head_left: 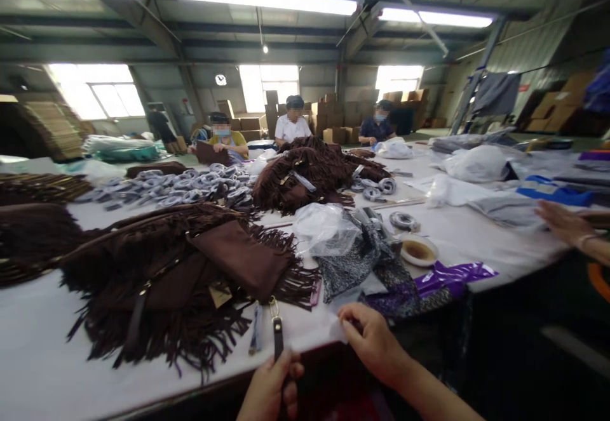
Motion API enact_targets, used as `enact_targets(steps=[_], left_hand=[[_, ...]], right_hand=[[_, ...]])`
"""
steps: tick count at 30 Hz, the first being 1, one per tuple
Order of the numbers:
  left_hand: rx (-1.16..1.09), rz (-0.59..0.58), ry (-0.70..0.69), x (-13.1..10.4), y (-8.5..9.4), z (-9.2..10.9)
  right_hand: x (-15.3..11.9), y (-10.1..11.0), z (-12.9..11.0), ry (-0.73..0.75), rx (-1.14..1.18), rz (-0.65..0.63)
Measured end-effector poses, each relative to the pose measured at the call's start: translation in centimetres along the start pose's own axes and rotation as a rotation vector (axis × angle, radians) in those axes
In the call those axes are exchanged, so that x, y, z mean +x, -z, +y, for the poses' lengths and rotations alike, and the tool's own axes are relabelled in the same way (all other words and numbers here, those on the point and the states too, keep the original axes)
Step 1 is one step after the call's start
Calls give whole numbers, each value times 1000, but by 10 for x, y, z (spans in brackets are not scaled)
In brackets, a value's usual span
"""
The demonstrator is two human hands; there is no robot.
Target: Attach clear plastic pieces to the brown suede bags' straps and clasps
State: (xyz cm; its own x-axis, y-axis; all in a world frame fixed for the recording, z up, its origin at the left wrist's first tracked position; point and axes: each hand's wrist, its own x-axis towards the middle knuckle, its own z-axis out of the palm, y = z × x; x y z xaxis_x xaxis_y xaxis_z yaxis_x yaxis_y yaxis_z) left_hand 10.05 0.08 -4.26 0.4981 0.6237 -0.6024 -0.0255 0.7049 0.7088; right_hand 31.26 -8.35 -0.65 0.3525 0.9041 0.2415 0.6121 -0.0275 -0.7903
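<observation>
My left hand [272,384] is closed around a dark strap [278,337] at the table's front edge. A gold-coloured metal clasp [274,310] tops the strap, close to a brown pouch [243,259]. That pouch lies on a brown fringed bag [166,307] with a small tan tag [220,295]. My right hand [374,341] is curled shut at the edge, right of the strap; what its fingers hold, if anything, is hidden. Beyond it lie a purple plastic packet [455,278] and black-and-white speckled material [350,262].
More brown fringed bags [309,176] and a heap of grey wrapped rolls [190,186] cover the white table [42,338]. A shallow dish [419,251] of brown liquid stands at right. Another person's hand [562,223] reaches in there. Several co-workers sit across the table.
</observation>
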Motion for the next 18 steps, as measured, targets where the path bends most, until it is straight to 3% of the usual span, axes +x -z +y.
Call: enact_targets(steps=[4, 8, 12, 18], left_hand=[[-38, -88, -23, -20, -10, 7], [-67, -185, -78, -24, -2, 8], [-25, -281, -67, -17, 9, 4], [-139, -380, 45, -13, 1, 7]], right_hand=[[-23, -46, -33, 278, 15, -295], [-34, -62, -42, 526, -72, -479], [-39, -56, -34, 515, 40, -597], [-53, -53, -18, 371, 236, -761]])
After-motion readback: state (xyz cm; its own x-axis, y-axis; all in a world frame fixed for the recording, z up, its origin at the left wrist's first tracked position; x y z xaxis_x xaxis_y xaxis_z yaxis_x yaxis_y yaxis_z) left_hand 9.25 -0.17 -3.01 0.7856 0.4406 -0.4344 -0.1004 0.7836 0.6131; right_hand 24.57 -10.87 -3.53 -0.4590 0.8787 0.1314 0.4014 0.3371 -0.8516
